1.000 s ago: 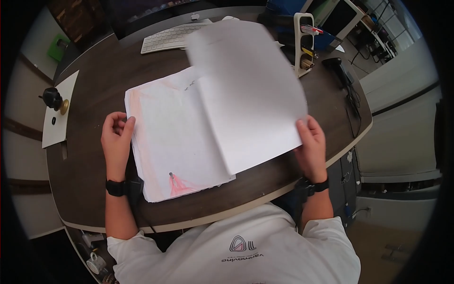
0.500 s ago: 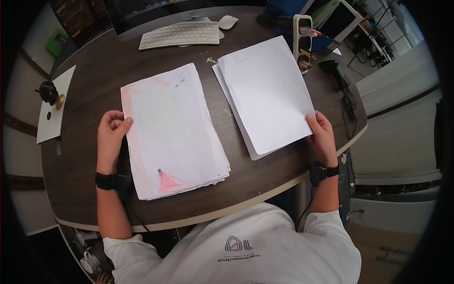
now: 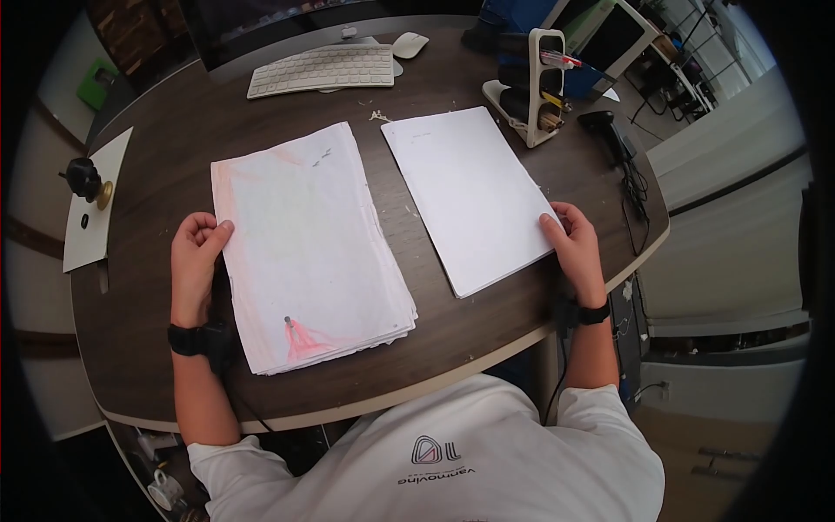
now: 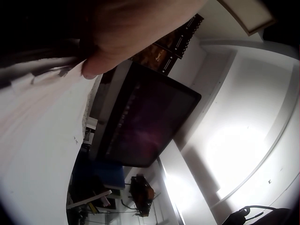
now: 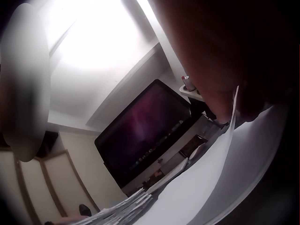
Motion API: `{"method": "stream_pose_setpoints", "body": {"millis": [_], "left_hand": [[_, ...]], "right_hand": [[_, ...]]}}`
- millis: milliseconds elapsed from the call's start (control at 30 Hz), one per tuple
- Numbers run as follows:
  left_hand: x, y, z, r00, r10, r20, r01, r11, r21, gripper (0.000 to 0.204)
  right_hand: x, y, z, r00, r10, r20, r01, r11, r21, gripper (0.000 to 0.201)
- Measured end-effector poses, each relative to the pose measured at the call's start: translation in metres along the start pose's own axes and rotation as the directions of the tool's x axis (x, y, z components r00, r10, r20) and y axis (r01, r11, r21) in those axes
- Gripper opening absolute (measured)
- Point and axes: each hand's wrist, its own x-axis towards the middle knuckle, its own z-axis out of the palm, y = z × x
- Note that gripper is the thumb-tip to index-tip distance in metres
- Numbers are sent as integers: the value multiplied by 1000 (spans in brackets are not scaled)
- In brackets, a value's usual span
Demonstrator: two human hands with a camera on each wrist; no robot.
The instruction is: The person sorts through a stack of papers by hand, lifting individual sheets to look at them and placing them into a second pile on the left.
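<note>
A thick stack of papers (image 3: 300, 244) lies on the left, its top sheet bearing a faint coloured drawing with a pink-red shape near the bottom. At its left edge the left hand (image 3: 197, 261) rests with the thumb on the top sheet and the fingers curled beside it. A thinner pile of white sheets (image 3: 470, 200) lies to the right, apart from the stack. The right hand (image 3: 578, 252) pinches its right edge, thumb on top. In the right wrist view a sheet (image 5: 201, 183) curves up to the fingers.
Behind the papers are a keyboard (image 3: 326, 70), a mouse (image 3: 410, 44) and a monitor (image 4: 147, 117). A white holder with pens (image 3: 544, 87) and a black device with a cable (image 3: 607, 135) stand at the right. A white board (image 3: 97, 196) with a black object lies far left.
The white sheets, raised and swung over to the right a second ago, now lie flat beside the stack. The right hand keeps their edge; the left hand stays at the stack's edge.
</note>
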Motion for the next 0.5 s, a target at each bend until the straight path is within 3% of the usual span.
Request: {"method": "stream_pose_setpoints", "body": {"millis": [33,67,100,133,167,233,300,367,433,500], "left_hand": [[0,0,-1,1000,-9,-3,9,1000,16,21],[1,-1,-2,1000,-9,-3,9,1000,17,21],[2,-5,-5,1000,7,10,-7,1000,17,20],[3,-8,-7,1000,22,19,-23,1000,18,18],[4,-9,-8,1000,23,13,-23,999,23,18],[5,-10,-6,976,216,-21,-214,974,76,16],[-1,-2,-5,976,220,-13,-220,976,-8,15],[-5,3,-1,974,228,-1,-227,969,-94,14],[-9,5,4,970,242,-23,-238,926,-292,18],[-11,6,9,968,253,-10,-240,907,-344,20]], "right_hand": [[-3,-3,0,1000,1,-1,-1,1000,1,34],[-11,-9,1,981,-164,-108,118,931,-345,33],[-18,-18,4,925,-349,-147,174,735,-655,33],[-23,-29,7,926,-350,-144,178,738,-651,33],[-28,-40,11,930,-336,-147,193,789,-583,32],[-39,-64,23,934,-342,-98,273,866,-419,26],[-57,-77,45,958,-275,85,284,952,-118,22],[-70,-87,67,924,-269,272,261,963,69,21],[-74,-96,87,895,-321,311,303,947,104,23],[-77,-104,102,889,-346,301,319,938,134,28]]}}
